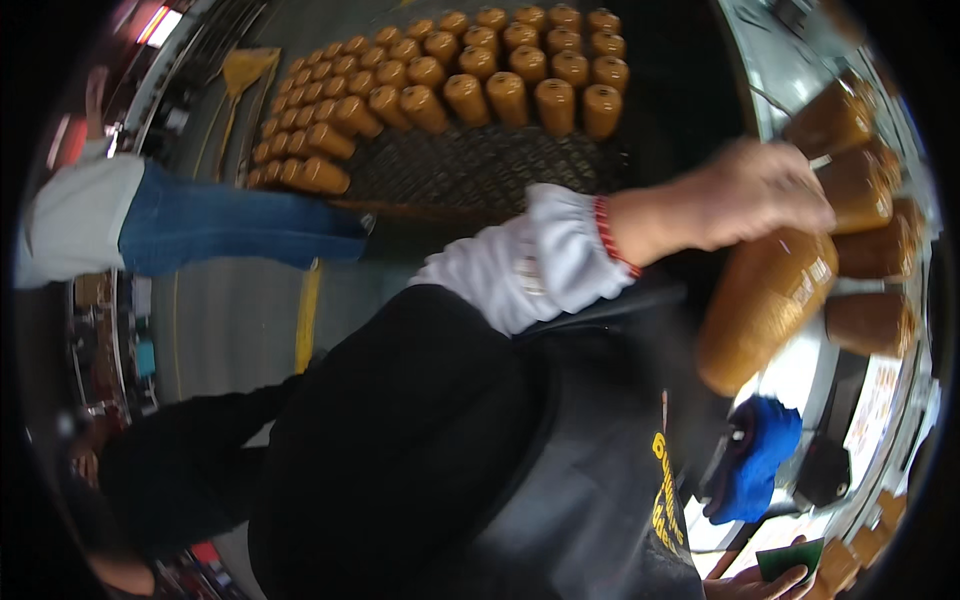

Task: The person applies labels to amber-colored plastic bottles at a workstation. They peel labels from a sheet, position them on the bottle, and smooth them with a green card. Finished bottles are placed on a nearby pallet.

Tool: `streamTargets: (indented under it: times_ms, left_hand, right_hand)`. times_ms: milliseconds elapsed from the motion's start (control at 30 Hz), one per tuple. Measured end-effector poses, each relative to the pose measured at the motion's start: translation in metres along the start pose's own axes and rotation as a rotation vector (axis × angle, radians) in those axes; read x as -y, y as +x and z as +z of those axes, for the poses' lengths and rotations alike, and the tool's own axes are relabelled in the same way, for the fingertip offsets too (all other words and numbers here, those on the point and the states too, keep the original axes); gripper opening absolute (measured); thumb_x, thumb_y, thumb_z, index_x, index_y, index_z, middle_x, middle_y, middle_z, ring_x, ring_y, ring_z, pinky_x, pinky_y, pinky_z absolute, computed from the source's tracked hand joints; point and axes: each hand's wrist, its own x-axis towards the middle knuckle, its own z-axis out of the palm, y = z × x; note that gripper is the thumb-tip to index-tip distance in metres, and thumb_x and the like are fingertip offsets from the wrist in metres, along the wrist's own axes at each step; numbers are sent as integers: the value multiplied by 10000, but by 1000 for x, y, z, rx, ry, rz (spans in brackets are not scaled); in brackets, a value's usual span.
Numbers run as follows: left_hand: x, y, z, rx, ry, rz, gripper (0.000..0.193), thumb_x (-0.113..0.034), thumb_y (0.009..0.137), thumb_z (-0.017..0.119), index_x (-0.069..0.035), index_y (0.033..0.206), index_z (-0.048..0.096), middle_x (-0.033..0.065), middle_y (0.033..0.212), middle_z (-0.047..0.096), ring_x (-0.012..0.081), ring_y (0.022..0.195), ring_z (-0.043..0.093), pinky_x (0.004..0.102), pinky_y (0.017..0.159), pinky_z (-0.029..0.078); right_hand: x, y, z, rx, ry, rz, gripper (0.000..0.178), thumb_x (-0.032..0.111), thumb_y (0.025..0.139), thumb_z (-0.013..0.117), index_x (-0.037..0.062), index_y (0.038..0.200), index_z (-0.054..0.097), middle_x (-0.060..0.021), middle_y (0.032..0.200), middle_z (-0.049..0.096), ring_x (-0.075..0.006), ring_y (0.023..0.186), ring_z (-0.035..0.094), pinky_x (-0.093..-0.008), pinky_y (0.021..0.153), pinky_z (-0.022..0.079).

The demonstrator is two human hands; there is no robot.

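My left hand (758, 195), at the end of a pale grey sleeve with a red band at the wrist, reaches to the right and is closed on the upper end of a film-wrapped brown cylinder (768, 310). That cylinder hangs tilted, its lower end toward me; hand and cylinder are slightly blurred. Close beyond it stand several similar brown cylinders (870, 325) on the worktable at the right. At the lower right edge, my right hand (765, 585) is partly cut off, with its fingers closed on a flat green piece (790, 560).
Rows of brown cylinders (465, 98) stand on a dark ribbed platform (450, 170) at the top. A blue bundle (757, 460) and a black object (825, 473) lie on the table side. People stand at the left, one in blue jeans (230, 222). A yellow long-handled tool (245, 72) is farther back.
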Motion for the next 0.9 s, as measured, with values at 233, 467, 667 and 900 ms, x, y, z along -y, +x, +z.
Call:
streamTargets:
  times_ms: [233,467,667,900]
  left_hand:
    - [-17,-134,-229,-859,622,364,288,-286,918,755,-51,1075,702,43,905,736,140,840,697,300,700,553]
    - [37,-274,-469,-1429,1279,-58,414,-401,930,709,-48,1146,689,198,1071,722,349,1021,681,422,914,519]
    - [48,-351,-596,-1738,1390,-398,411,-429,884,735,-65,1071,698,199,991,737,395,952,694,479,864,531]
    - [70,-383,-657,-1886,1201,-574,515,-406,902,709,35,1164,656,275,1135,697,422,1083,657,478,959,493]
  right_hand:
    - [66,17,96,93,71,19,501,217,908,756,18,1321,554,-230,1358,605,-405,1099,642,-525,942,527]
    - [108,-10,230,36,-400,-19,324,195,979,694,12,1236,617,-132,1182,649,-255,1049,636,-377,905,559]
    - [125,-27,299,249,-397,35,281,211,998,681,36,1211,626,-81,1120,658,-183,1022,628,-313,906,555]
    - [79,-4,296,525,-302,36,205,201,1001,680,64,1148,637,-45,1052,663,-112,952,613,-240,847,519]
